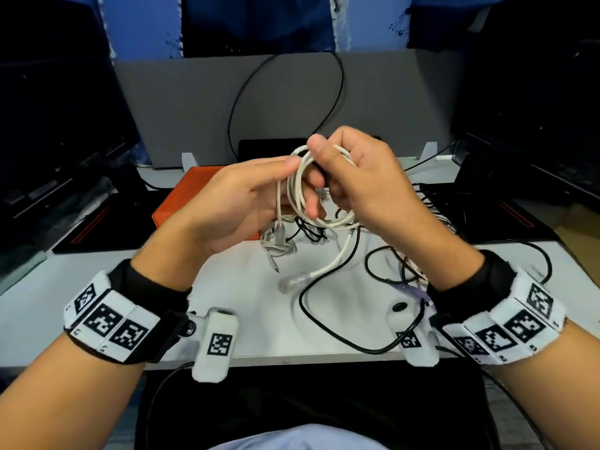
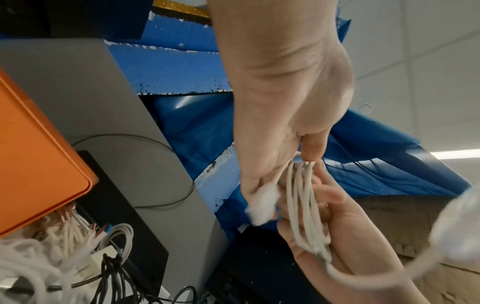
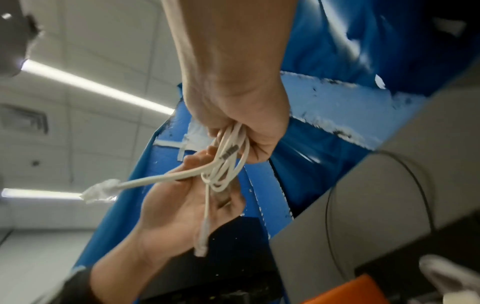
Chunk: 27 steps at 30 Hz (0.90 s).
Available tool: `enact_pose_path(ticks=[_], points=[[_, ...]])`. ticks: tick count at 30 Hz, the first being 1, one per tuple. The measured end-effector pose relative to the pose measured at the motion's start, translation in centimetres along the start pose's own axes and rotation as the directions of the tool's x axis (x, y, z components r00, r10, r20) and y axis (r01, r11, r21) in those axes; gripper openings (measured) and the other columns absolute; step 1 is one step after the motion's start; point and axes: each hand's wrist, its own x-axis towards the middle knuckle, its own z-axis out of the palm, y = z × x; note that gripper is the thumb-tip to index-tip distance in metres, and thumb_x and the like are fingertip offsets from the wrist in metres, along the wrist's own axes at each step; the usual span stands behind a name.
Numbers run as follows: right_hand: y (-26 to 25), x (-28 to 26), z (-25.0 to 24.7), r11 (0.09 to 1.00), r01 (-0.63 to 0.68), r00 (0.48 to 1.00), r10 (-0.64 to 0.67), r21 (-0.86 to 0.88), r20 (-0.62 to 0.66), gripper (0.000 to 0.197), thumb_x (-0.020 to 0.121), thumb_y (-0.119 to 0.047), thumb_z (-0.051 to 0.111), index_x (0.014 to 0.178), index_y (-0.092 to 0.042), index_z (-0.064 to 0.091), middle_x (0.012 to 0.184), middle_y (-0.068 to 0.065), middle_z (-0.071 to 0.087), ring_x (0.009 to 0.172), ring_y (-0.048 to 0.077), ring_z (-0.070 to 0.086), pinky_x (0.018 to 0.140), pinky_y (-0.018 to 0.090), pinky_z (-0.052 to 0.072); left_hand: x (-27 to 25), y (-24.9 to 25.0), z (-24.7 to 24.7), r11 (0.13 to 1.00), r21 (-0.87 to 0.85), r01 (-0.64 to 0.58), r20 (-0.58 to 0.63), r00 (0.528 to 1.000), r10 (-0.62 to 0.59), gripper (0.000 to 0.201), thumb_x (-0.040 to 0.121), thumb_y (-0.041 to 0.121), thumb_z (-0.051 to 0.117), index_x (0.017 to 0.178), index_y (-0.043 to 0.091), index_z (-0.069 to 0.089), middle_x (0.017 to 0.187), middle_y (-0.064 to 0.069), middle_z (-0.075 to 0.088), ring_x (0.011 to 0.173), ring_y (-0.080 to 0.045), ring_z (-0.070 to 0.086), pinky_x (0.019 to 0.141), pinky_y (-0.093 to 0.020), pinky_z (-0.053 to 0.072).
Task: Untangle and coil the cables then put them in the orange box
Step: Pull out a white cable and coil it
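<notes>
Both hands hold one white cable (image 1: 300, 193) above the white table (image 1: 130, 287), wound into several loops. My left hand (image 1: 298, 183) has the loops round its fingers, and its thumb pinches them (image 2: 303, 205). My right hand (image 1: 328, 167) grips the top of the coil with curled fingers and the thumb on top (image 3: 226, 164). One loose end with a clear plug (image 1: 292, 282) hangs down to the table. A shorter end with a plug (image 1: 279, 230) dangles under the left palm. The orange box (image 1: 185, 203) stands behind the left hand, its inside hidden.
A tangle of black and white cables (image 1: 399, 271) lies on the table under the right wrist. A small white bundle (image 1: 276, 246) sits by the box corner. A grey board (image 1: 194, 108) with a thin black cable loop stands at the back. Dark monitors flank both sides.
</notes>
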Motion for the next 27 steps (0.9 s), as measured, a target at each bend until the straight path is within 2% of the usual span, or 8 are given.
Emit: enact_pose_path(ticks=[2, 6, 13, 16, 20, 22, 24, 27], points=[[-0.3, -0.2, -0.1, 0.99, 0.073, 0.997, -0.067, -0.12, 0.047, 0.034, 0.106, -0.03, 0.056, 0.079, -0.01, 0.05, 0.055, 0.002, 0.062, 0.044, 0.004, 0.051, 0.049, 0.018, 0.037, 0.0, 0.1, 0.2, 1.0, 0.025, 0.007, 0.017, 1.0, -0.007, 0.046, 0.107, 0.036, 0.033, 0.105, 0.0, 0.063, 0.081, -0.016, 0.065, 0.082, -0.024, 0.065, 0.077, -0.029, 0.052], [-1.0, -0.3, -0.6, 0.989, 0.095, 0.986, -0.078, -0.115, 0.147, 0.031, 0.107, -0.025, 0.054, 0.082, -0.006, 0.051, 0.062, 0.007, 0.069, 0.045, 0.006, 0.058, 0.048, 0.012, 0.037, 0.1, 0.1, 0.6, 0.999, 0.039, 0.013, 0.038, 0.999, -0.015, 0.059, 0.105, 0.049, 0.029, 0.09, 0.004, 0.064, 0.08, -0.013, 0.068, 0.087, -0.027, 0.065, 0.081, -0.028, 0.053], [-1.5, -0.2, -0.9, 0.99, -0.003, 0.99, -0.017, 0.139, 0.138, 0.016, 0.105, -0.016, 0.056, 0.099, -0.003, 0.049, 0.071, 0.014, 0.073, 0.054, 0.027, 0.072, 0.041, 0.025, 0.043, 0.5, -0.9, 1.8, 0.982, -0.182, -0.045, 0.049, 0.997, 0.055, 0.044, 0.109, 0.034, 0.027, 0.078, 0.012, 0.051, 0.068, -0.004, 0.055, 0.085, -0.027, 0.062, 0.087, -0.033, 0.049], [-1.7, -0.2, -0.9, 0.975, -0.032, 0.995, 0.01, 0.22, 0.1, 0.015, 0.104, -0.012, 0.058, 0.105, -0.007, 0.044, 0.068, 0.013, 0.072, 0.044, 0.023, 0.066, 0.037, 0.024, 0.039, 0.9, -1.4, 2.4, 0.953, -0.299, -0.053, 0.048, 0.996, 0.07, 0.044, 0.109, 0.035, 0.026, 0.079, 0.013, 0.048, 0.061, 0.002, 0.049, 0.074, -0.023, 0.058, 0.089, -0.036, 0.049], [-2.3, -0.4, -1.4, 0.996, -0.002, 0.992, -0.01, 0.092, 0.129, 0.017, 0.103, -0.012, 0.059, 0.102, -0.007, 0.043, 0.059, 0.002, 0.068, 0.035, 0.005, 0.052, 0.035, 0.017, 0.032, 1.0, -1.1, 2.5, 0.926, -0.377, -0.009, 0.097, 0.994, 0.049, 0.053, 0.102, 0.05, 0.029, 0.077, 0.014, 0.059, 0.051, 0.004, 0.045, 0.064, -0.022, 0.054, 0.09, -0.037, 0.052], [-2.4, -0.5, -1.2, 0.999, 0.022, 0.993, -0.028, 0.049, 0.118, 0.018, 0.102, -0.013, 0.059, 0.099, -0.007, 0.043, 0.055, -0.001, 0.065, 0.035, 0.002, 0.048, 0.036, 0.017, 0.032, 0.9, -1.1, 2.5, 0.918, -0.396, -0.005, 0.101, 0.994, 0.049, 0.051, 0.104, 0.047, 0.029, 0.076, 0.015, 0.058, 0.05, 0.006, 0.044, 0.061, -0.019, 0.05, 0.088, -0.035, 0.053], [-2.1, -0.3, -1.0, 0.994, 0.018, 0.997, -0.026, 0.104, 0.071, 0.019, 0.103, -0.016, 0.059, 0.095, -0.009, 0.043, 0.052, -0.003, 0.055, 0.037, 0.005, 0.04, 0.038, 0.018, 0.033, 1.0, -1.1, 2.6, 0.911, -0.41, -0.029, 0.067, 0.996, 0.062, 0.045, 0.106, 0.041, 0.03, 0.076, 0.017, 0.053, 0.052, 0.009, 0.04, 0.059, -0.015, 0.042, 0.084, -0.033, 0.052], [-1.3, 0.1, -0.9, 0.932, -0.078, 0.997, 0.066, 0.353, 0.047, 0.02, 0.104, -0.028, 0.059, 0.098, -0.013, 0.047, 0.055, 0.001, 0.039, 0.045, 0.016, 0.037, 0.048, 0.028, 0.042, 1.2, -1.0, 2.8, 0.905, -0.418, -0.079, -0.015, 0.997, 0.08, 0.042, 0.107, 0.039, 0.031, 0.075, 0.018, 0.049, 0.055, 0.007, 0.03, 0.059, -0.015, 0.027, 0.076, -0.029, 0.049]])
